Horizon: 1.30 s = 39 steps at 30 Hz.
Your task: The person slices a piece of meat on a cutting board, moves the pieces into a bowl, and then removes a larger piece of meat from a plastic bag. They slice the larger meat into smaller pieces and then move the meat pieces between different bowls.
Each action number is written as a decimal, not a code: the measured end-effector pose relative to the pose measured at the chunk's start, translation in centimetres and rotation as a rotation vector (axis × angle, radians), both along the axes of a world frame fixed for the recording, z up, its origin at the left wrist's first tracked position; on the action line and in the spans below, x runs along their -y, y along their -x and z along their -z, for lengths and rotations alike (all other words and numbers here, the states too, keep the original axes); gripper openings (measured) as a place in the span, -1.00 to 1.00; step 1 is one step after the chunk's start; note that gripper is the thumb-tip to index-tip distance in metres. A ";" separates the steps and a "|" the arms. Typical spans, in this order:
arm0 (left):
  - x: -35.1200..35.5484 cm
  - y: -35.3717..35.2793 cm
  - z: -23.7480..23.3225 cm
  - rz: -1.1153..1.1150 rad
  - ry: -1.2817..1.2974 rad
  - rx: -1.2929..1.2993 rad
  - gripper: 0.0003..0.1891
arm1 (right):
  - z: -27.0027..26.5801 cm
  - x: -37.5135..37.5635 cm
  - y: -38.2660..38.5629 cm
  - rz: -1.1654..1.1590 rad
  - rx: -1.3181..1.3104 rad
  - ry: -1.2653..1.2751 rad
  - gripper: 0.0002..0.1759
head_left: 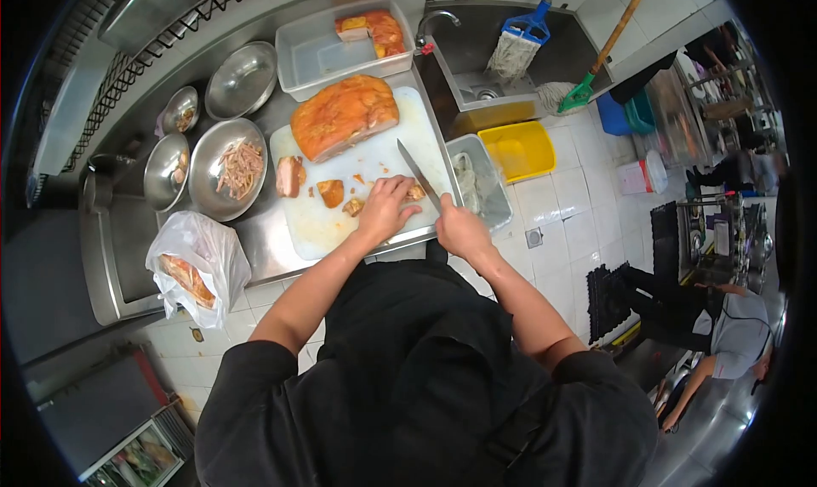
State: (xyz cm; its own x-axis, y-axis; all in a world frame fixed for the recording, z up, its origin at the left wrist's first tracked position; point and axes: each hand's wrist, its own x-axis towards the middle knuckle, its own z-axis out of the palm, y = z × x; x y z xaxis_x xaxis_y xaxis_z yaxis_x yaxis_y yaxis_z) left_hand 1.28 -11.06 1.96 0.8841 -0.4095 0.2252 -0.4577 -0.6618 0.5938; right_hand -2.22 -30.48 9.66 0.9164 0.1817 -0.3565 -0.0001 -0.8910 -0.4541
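My right hand (462, 229) is wrapped round the handle of a knife (419, 172), whose blade points up and left over the white cutting board (306, 232). Fingers bent, my left hand (387, 208) presses on a small piece of meat (415, 193) beside the blade; its grip is partly hidden. A large orange-brown slab of meat (345, 114) lies at the top of the board. Smaller chunks, among them a cut piece (330, 193) and a thicker block (290, 176), lie left of my left hand.
Metal bowls stand left of the board, one with shredded meat (241, 169). A plastic bag (200, 266) sits at the counter's front left. Behind are a meat tub (306, 55) and a sink (459, 53). A yellow bin (519, 150) and another person (740, 334) are at right.
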 end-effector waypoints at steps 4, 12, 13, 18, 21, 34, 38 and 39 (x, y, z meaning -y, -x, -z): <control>-0.8 -0.6 -0.9 0.033 0.078 0.082 -0.63 | -1.9 -0.5 -0.3 -0.025 -0.046 0.033 -0.77; -0.8 -1.9 1.1 0.163 0.129 0.010 -0.82 | 0.1 -1.9 0.5 -0.037 -0.146 0.063 -0.76; -0.9 -2.1 1.3 0.166 0.145 0.024 -0.83 | 0.9 -2.3 0.6 -0.010 -0.152 0.030 -0.76; -1.4 -2.2 0.5 0.225 0.183 0.035 -0.84 | -0.3 -2.1 -2.4 0.015 -0.142 -0.065 -0.73; -1.8 -2.0 0.8 0.223 0.142 0.077 -0.83 | -1.3 -2.1 -1.8 0.001 -0.201 -0.064 -0.69; -3.8 -3.0 -1.3 0.256 0.149 -0.071 -0.82 | -1.9 -3.3 -1.3 0.067 -0.142 -0.066 -0.69; -3.7 -2.8 -0.6 0.345 0.089 -0.136 -0.74 | -0.6 -4.7 0.4 0.097 -0.171 -0.024 -0.70; -3.7 -2.9 -0.2 0.346 0.091 -0.138 -0.74 | 0.3 -5.0 0.3 0.099 -0.173 -0.022 -0.70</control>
